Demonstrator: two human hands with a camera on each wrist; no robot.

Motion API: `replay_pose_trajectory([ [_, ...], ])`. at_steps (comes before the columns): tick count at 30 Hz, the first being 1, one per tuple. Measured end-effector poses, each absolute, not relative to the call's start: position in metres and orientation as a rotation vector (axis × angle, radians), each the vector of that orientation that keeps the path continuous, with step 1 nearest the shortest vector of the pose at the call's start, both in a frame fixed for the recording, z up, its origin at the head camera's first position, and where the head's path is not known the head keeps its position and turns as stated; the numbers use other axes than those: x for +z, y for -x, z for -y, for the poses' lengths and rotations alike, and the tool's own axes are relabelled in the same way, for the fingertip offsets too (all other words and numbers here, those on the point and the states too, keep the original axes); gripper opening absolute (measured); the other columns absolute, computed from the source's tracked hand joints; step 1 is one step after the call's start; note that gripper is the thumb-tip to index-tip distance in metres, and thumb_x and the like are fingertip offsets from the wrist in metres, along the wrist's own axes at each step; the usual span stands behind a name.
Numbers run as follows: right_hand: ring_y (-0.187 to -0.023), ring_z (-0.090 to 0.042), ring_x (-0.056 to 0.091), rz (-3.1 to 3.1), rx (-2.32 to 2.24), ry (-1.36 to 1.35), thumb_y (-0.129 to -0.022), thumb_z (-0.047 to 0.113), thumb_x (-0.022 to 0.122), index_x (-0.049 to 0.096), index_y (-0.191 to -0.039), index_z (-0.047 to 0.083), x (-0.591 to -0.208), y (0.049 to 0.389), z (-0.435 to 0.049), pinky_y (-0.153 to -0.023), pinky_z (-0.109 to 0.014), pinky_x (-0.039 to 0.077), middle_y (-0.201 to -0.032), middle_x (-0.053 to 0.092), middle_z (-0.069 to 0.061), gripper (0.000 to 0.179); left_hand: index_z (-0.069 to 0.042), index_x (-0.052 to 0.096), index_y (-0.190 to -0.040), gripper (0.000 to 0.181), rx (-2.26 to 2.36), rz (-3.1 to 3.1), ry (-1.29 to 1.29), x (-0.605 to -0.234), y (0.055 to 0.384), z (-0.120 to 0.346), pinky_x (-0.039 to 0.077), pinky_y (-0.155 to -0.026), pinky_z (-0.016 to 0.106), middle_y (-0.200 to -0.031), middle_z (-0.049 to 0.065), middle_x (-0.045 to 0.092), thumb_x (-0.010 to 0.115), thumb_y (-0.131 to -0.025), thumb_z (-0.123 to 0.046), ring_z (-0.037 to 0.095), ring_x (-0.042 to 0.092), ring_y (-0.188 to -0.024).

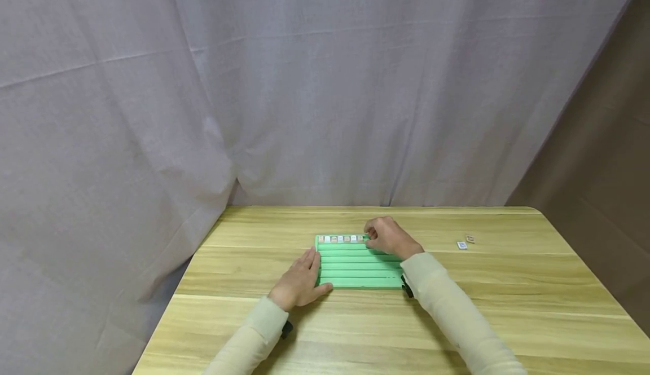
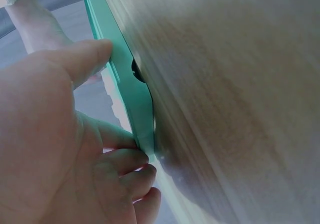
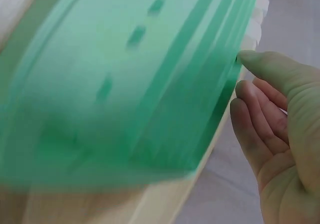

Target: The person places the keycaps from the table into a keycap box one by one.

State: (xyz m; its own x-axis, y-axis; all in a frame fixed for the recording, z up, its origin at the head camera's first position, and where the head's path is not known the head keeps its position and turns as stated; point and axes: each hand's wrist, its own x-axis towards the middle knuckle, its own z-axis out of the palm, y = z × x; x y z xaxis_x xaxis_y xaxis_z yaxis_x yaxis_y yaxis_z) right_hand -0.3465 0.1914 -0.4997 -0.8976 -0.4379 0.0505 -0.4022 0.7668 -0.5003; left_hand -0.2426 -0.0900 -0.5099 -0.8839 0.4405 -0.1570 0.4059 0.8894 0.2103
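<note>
A green ridged tray point(image 1: 355, 264) lies on the table, with a row of small white and tan tiles point(image 1: 341, 239) in its far slot. My left hand point(image 1: 301, 282) rests against the tray's left side; its thumb touches the near edge. In the left wrist view, the fingers point(image 2: 131, 160) lie along the green side wall. My right hand point(image 1: 388, 237) is over the far edge, at the right end of the tile row. In the right wrist view, its thumb point(image 3: 265, 67) touches the tray's far edge, and whether a tile is between the fingertips is hidden.
Two loose tiles, one white point(image 1: 461, 245) and one tan point(image 1: 470, 239), lie on the wooden table point(image 1: 508, 285) right of the tray. A grey curtain point(image 1: 325, 93) hangs behind the table's far edge. A brown surface point(image 1: 599, 155) stands at the right.
</note>
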Motion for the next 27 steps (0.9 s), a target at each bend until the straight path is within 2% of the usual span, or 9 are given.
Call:
replay_pose_trajectory([
  [7,-0.100,-0.023,0.074,-2.932,-0.729,0.665,-0.093,0.007,0.080,0.073,-0.125,-0.003,-0.494,0.347,-0.225,-0.088,-0.040,0.065,-0.112,0.077,-0.017,0.034,0.006,0.024,-0.165,0.090,0.254,-2.855,-0.646,-0.510,0.242,0.090,0.029,-0.133,0.050,-0.175,0.023,0.021,0.054,-0.107,-0.055,0.035,0.024,-0.164],
  [14,-0.094,-0.029,0.075,-2.985,-0.677,0.749,-0.090,0.001,0.078,0.074,-0.112,-0.005,-0.491,0.339,-0.273,-0.083,-0.046,0.065,-0.105,0.077,-0.020,0.024,0.005,0.023,-0.165,0.090,0.259,-2.846,-0.635,-0.509,0.242,0.090,0.027,-0.134,0.049,-0.175,0.023,0.020,0.054,-0.107,-0.056,0.035,0.022,-0.164],
  [19,-0.095,-0.031,0.074,-3.008,-0.608,0.737,-0.089,0.001,0.079,0.074,-0.110,-0.003,-0.488,0.330,-0.306,-0.081,-0.047,0.064,-0.106,0.077,-0.021,0.022,0.005,0.023,-0.166,0.090,0.252,-2.845,-0.631,-0.508,0.242,0.089,0.027,-0.134,0.049,-0.176,0.022,0.019,0.053,-0.107,-0.056,0.034,0.022,-0.164],
  [22,-0.089,-0.024,0.069,-3.008,-0.543,0.700,-0.088,0.002,0.078,0.074,-0.105,0.000,-0.484,0.326,-0.326,-0.075,-0.040,0.060,-0.101,0.075,-0.015,0.018,0.005,0.023,-0.166,0.090,0.253,-2.843,-0.634,-0.508,0.241,0.089,0.027,-0.134,0.049,-0.175,0.023,0.019,0.054,-0.107,-0.056,0.034,0.022,-0.164],
  [24,-0.081,-0.019,0.061,-3.003,-0.496,0.688,-0.087,0.002,0.077,0.072,-0.100,0.002,-0.480,0.324,-0.340,-0.068,-0.035,0.053,-0.093,0.071,-0.011,0.013,0.005,0.023,-0.166,0.090,0.256,-2.843,-0.639,-0.509,0.240,0.088,0.027,-0.134,0.049,-0.175,0.023,0.019,0.053,-0.107,-0.056,0.034,0.022,-0.164],
  [27,-0.075,-0.015,0.051,-3.012,-0.451,0.667,-0.085,0.001,0.076,0.068,-0.093,0.004,-0.474,0.321,-0.358,-0.064,-0.029,0.043,-0.084,0.064,-0.006,0.012,0.006,0.023,-0.165,0.090,0.266,-2.845,-0.649,-0.509,0.240,0.087,0.027,-0.134,0.049,-0.175,0.023,0.020,0.054,-0.107,-0.056,0.035,0.023,-0.164],
])
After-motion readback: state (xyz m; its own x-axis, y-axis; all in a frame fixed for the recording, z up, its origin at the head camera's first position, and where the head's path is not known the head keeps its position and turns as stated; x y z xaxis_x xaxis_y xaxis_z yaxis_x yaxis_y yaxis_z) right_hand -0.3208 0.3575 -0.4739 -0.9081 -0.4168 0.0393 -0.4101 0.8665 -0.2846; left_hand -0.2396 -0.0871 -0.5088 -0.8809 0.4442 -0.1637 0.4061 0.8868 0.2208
